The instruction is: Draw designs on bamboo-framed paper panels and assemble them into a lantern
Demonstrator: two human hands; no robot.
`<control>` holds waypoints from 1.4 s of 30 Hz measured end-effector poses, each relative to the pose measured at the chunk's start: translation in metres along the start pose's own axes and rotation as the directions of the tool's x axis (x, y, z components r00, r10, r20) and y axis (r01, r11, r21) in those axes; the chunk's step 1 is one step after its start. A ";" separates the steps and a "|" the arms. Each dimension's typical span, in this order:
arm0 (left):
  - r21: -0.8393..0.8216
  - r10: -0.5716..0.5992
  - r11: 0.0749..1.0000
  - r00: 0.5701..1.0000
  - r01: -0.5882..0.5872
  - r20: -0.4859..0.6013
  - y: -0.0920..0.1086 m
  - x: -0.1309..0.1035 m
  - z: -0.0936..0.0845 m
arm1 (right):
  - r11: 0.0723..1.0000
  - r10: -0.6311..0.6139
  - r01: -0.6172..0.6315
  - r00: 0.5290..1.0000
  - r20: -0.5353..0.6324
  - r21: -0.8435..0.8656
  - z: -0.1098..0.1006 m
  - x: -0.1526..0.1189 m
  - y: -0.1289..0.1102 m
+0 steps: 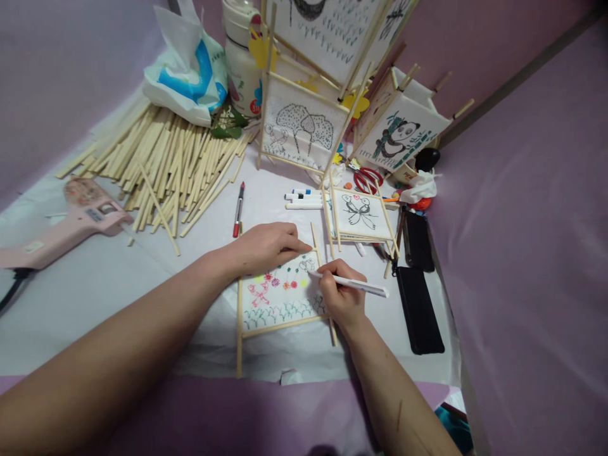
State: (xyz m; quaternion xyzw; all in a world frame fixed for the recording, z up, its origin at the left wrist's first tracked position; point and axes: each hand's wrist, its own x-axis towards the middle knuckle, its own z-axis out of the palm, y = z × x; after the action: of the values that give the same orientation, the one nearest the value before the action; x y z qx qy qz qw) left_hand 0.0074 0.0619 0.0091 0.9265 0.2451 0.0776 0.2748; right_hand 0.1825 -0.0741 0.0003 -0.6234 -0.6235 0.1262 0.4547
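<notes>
Far left of frame: pink glue gun (pixel 95 218), nose pointing right, with a heap of wooden sticks (pixel 156 161) above and right of it. Lower middle: stick-framed drawing panel (pixel 285 307), lying below the left hand and to the left of the right hand; its two side sticks run mostly up and down the frame, the right one leaning. Left hand (pixel 266 247) is palm down over the panel's upper part, fingers reaching right to the top right corner; nothing seen in its grasp, underside hidden. Key relation: small insect outline (pixel 308 263) sits in the panel's upper right, just below the left fingertips. White marker (pixel 363 285) has its tip at the lower edge of this outline, long axis running right and slightly down; tip contact cannot be told. Right hand (pixel 344 297) pinches the marker near its tip, fingers curled, and is the working side nearer the outline. Right of it: black phone-like slab (pixel 420 310), well apart from the panel
</notes>
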 end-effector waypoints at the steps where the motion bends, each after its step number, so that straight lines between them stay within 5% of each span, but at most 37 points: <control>1: -0.001 0.002 1.000 1.000 -0.002 -0.003 0.000 0.000 0.000 | 1.000 0.005 -0.005 1.000 -0.004 -0.004 0.000 0.000 0.000; 42: 0.011 0.017 1.000 1.000 -0.017 -0.015 0.000 0.000 0.001 | 1.000 0.008 -0.008 0.999 -0.043 -0.010 -0.001 -0.002 0.001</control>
State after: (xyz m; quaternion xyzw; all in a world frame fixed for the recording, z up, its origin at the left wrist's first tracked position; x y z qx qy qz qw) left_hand 0.0074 0.0610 0.0078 0.9294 0.2399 0.0856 0.2670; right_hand 0.1831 -0.0757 -0.0005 -0.6309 -0.6117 0.1113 0.4642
